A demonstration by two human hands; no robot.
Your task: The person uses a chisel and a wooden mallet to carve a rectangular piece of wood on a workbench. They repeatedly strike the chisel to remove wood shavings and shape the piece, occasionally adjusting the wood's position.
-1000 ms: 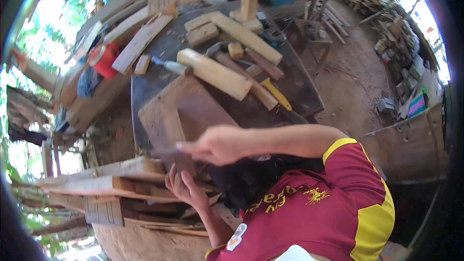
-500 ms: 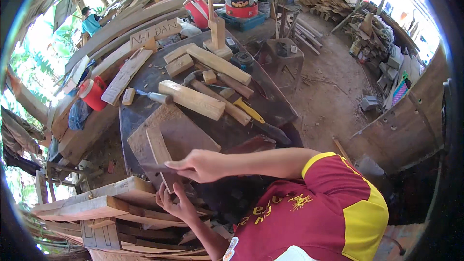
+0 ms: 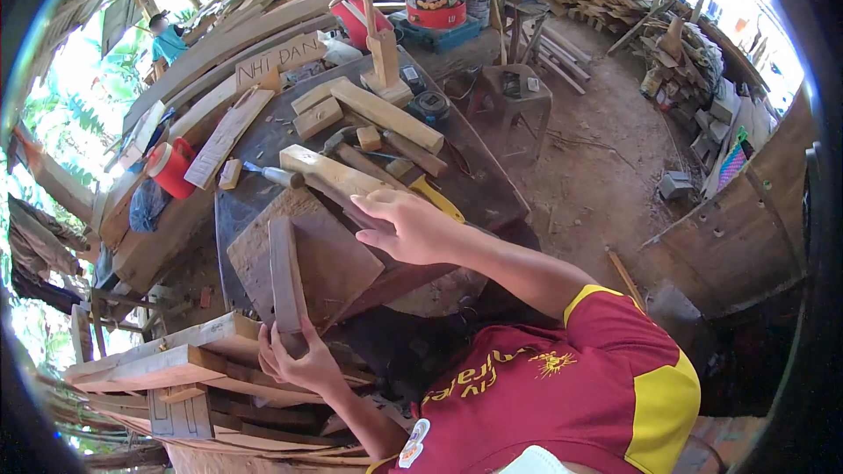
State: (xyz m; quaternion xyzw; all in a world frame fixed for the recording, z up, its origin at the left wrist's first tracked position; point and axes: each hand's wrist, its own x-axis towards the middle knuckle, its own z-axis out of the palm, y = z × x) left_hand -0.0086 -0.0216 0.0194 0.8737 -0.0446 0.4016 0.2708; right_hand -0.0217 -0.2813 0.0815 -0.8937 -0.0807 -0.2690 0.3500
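Note:
My left hand grips the near end of a small wooden block, fingers and thumb wrapped around it. The block's far end lies over a square wooden board at the table's near left corner. My right hand is raised to the right of the block, apart from it. It is closed on a thin, dark, flat strip, blurred, whose exact kind I cannot make out. Behind the strip lies a thick wooden beam. A chisel lies left of that beam.
On the table are a hammer, a yellow-handled tool, a tape measure and several wood offcuts. Stacked planks stand at the near left. A red jug is left of the table; a stool stands right.
My right hand has moved away and to the right with the dark strip, off the block's near end. The block has turned more upright in my left hand, which shifted slightly left.

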